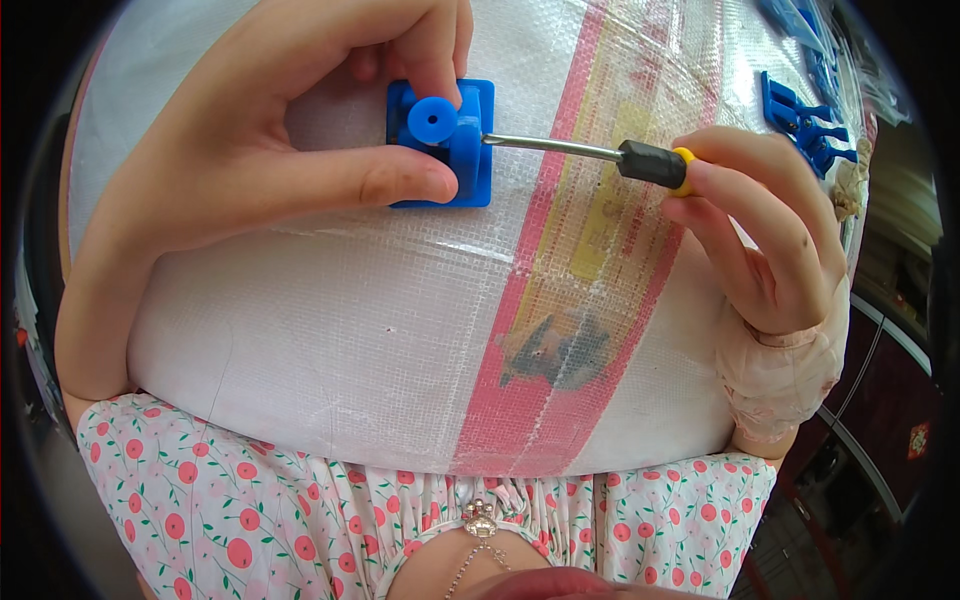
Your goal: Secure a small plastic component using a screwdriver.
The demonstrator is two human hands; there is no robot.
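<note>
One woven plastic sack, white with a pink and yellow printed band, fills the middle of the view and serves as the work surface. It bulges as a full sack does; its contents are not visible, and its mouth is out of sight.

One blue plastic part lies on the upper area of the sack. It consists of a flat square base with a raised block and a round knob with a centre hole. The left hand is closed around it: the thumb presses along the lower edge of the base, and the fingers curl over the top and pinch the knob area.

One screwdriver is in use. Its metal shaft runs nearly level from the right and its tip meets the right side of the raised block. The handle is black with a yellow end. The right hand pinches the yellow end between fingertips and thumb, the remaining fingers curled loosely. A light lace cuff covers that wrist.

Further blue plastic parts lie at the upper right edge of the sack, well apart from both hands. At least two shapes are discernible there; the exact number cannot be told because of the rim distortion.

The person wears one floral-print garment, seen along the lower edge.
</note>
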